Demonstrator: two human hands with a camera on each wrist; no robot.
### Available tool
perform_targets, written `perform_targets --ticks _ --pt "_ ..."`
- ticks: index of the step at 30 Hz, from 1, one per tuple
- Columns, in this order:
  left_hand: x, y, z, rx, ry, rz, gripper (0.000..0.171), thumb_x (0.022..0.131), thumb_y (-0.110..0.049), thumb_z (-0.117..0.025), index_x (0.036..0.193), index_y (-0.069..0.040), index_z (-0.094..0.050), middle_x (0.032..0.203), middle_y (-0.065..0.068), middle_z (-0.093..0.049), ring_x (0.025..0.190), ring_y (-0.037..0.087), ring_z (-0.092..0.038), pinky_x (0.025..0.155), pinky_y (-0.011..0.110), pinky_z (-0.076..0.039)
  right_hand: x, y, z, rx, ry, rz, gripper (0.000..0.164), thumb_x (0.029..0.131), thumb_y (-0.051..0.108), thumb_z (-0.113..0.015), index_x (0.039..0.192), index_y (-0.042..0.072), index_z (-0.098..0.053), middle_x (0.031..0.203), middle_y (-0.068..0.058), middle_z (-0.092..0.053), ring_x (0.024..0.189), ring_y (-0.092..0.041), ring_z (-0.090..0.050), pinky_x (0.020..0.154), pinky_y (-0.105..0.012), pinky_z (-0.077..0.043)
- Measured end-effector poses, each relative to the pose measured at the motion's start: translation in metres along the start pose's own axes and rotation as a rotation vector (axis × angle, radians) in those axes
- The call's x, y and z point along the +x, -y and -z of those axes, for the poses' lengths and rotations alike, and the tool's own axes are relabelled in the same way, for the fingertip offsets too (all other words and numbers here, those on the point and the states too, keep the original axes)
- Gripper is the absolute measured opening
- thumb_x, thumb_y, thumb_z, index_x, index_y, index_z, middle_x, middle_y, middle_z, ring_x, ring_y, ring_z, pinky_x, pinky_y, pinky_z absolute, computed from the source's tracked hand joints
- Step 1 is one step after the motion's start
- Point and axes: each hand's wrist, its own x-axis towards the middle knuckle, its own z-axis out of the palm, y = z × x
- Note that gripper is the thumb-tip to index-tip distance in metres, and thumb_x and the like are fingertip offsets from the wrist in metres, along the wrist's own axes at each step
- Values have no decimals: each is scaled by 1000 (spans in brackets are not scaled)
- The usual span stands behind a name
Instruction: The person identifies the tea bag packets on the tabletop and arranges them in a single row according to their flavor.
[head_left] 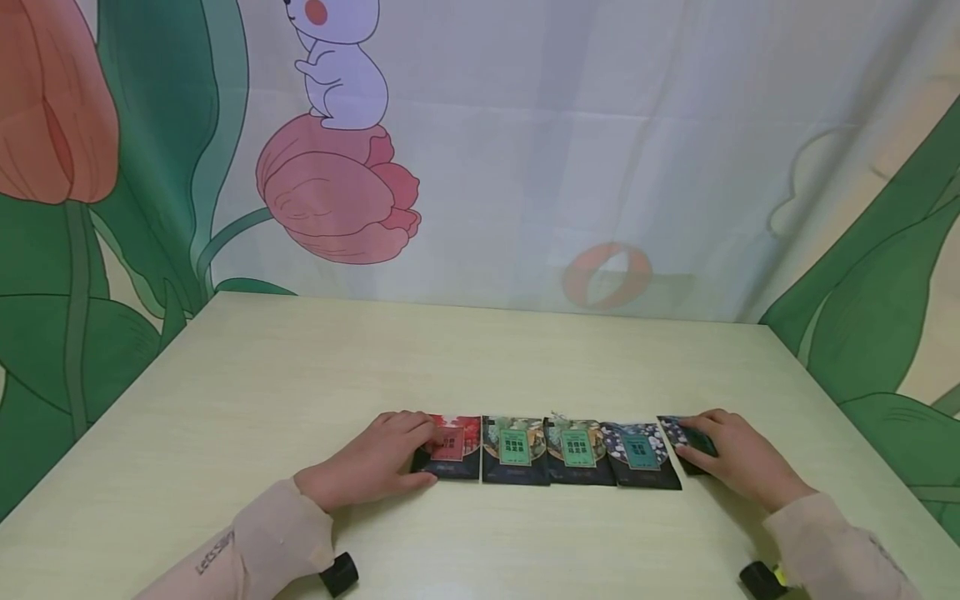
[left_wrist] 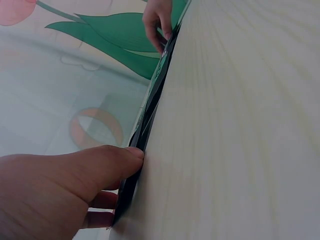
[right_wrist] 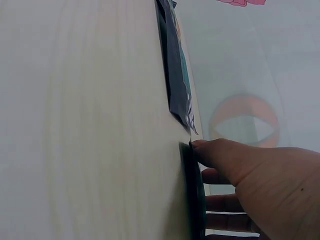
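Several flat dark packets lie side by side in a row on the table. My left hand (head_left: pixel 382 457) holds the leftmost one, a packet with a red label (head_left: pixel 459 446), its thumb by the near edge and fingers over the left part. To its right come a green-labelled packet (head_left: pixel 514 452), a second green-labelled packet (head_left: pixel 579 452) and a teal-labelled packet with white blossoms (head_left: pixel 641 456); these last two overlap at their edges. At the right end my right hand (head_left: pixel 742 458) grips a dark blue packet (head_left: pixel 672 428), mostly covered by the fingers. In the right wrist view, a narrow gap separates this packet (right_wrist: pixel 192 195) from its neighbour.
The pale wooden table (head_left: pixel 360 358) runs back to a printed curtain (head_left: pixel 487 167) with flowers and a white animal. A black cylindrical piece (head_left: pixel 340 575) sits by the left sleeve, and another black piece (head_left: pixel 762 579) by the right sleeve.
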Motion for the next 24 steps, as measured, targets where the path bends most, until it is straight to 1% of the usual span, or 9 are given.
perform_targets --ticks 7,12,16,24 --pt "0 0 0 10 1 -3 40 85 -36 -72 118 -15 -60 121 1 -60 118 23 -53 106 48 -39 -4 3 1 2 -15 17 51 87 34 -68 124 0 -61 117 -27 -58 108 -47 -55 90 -60 -45" --pt "0 1 -1 1 13 15 44 85 -39 -71 120 -15 -60 124 2 -59 120 24 -52 108 48 -37 -6 7 1 -7 -5 -1 52 87 35 -68 125 0 -60 118 -26 -58 109 -46 -55 91 -60 -46" --pt "0 1 -2 2 13 17 44 85 -40 -71 119 -16 -60 124 2 -59 120 24 -52 108 48 -37 -8 9 1 -14 0 -10 52 87 36 -67 126 1 -60 119 -25 -59 110 -45 -55 91 -59 -46" --pt "0 -1 0 -1 25 30 42 86 -40 -70 118 -14 -60 126 3 -58 122 25 -51 108 47 -37 -11 9 2 -21 -20 25 50 87 34 -67 124 1 -61 115 -24 -60 106 -45 -56 88 -58 -48"
